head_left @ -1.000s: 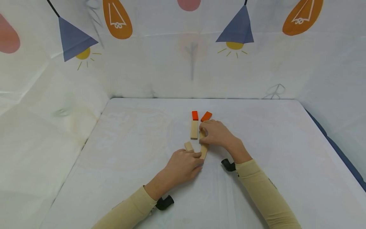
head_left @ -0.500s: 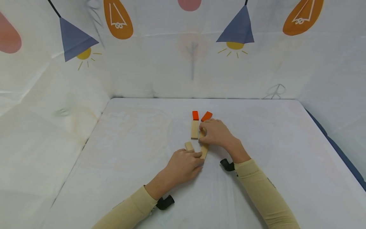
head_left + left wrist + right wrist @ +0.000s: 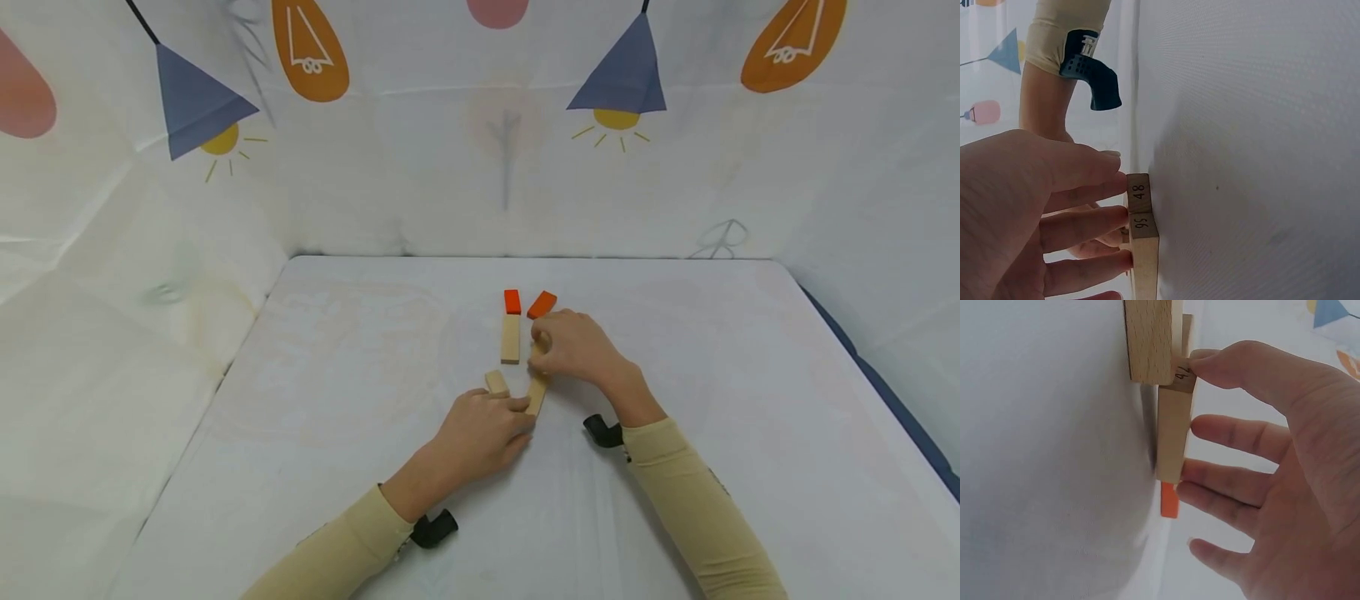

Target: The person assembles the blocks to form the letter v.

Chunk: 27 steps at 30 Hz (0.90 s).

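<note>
In the head view my left hand (image 3: 483, 433) lies over the near ends of two plain wooden blocks, a left one (image 3: 496, 382) and a right one (image 3: 537, 393). Its fingers are fairly straight in the left wrist view, their tips on block ends numbered 48 (image 3: 1139, 192) and 56 (image 3: 1143, 225). Farther up, my right hand (image 3: 576, 350) pinches another wooden block (image 3: 1174, 434), thumb at its numbered end and fingertips along its edge. That block is partly hidden by the hand in the head view.
Beyond the hands lie a wooden block (image 3: 510, 339), a red block (image 3: 512, 302) at its far end and an orange-red block (image 3: 542, 304) set at a slant. All lie on a white table (image 3: 360, 350) before a patterned cloth backdrop (image 3: 435, 167).
My right hand has shifted slightly to the right, and the wooden block it pinches has moved with it. The left hand stays in place.
</note>
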Available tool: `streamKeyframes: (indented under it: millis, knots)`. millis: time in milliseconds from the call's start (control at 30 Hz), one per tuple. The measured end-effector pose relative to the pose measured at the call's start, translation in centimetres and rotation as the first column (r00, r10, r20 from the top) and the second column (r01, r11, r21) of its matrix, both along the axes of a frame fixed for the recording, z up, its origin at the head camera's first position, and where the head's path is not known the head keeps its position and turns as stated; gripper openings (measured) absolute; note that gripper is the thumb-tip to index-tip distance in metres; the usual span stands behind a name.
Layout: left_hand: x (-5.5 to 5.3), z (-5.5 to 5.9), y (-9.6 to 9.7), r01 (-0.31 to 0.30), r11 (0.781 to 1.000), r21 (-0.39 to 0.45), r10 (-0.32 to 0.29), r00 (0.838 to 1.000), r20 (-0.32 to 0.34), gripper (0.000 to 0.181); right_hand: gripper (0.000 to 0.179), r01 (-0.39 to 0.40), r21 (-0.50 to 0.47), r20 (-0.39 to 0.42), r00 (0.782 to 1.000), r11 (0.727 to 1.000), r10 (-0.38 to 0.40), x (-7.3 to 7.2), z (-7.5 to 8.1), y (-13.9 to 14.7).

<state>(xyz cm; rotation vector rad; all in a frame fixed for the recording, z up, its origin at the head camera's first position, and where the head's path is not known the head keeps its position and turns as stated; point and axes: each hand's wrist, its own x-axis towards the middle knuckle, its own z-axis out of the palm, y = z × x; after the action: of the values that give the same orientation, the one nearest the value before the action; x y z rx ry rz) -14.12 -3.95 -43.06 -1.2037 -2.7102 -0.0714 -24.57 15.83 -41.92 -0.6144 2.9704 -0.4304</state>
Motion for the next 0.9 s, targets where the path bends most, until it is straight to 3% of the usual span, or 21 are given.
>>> streamKeyframes:
  millis: [467, 900]
  knots:
    - [-0.34, -0.39, -0.16, 0.013, 0.999, 0.036, -0.013, 1.000, -0.011, 0.019, 0.030, -0.005, 0.004, 0.016, 1.000, 1.000, 0.005, 0.40, 0.20, 0.87]
    - [-0.30, -0.12, -0.06, 0.008, 1.000, 0.014, -0.008, 1.000, 0.019, 0.020, 0.030, 0.004, 0.025, 0.011, 1.000, 1.000, -0.004, 0.83, 0.29, 1.02]
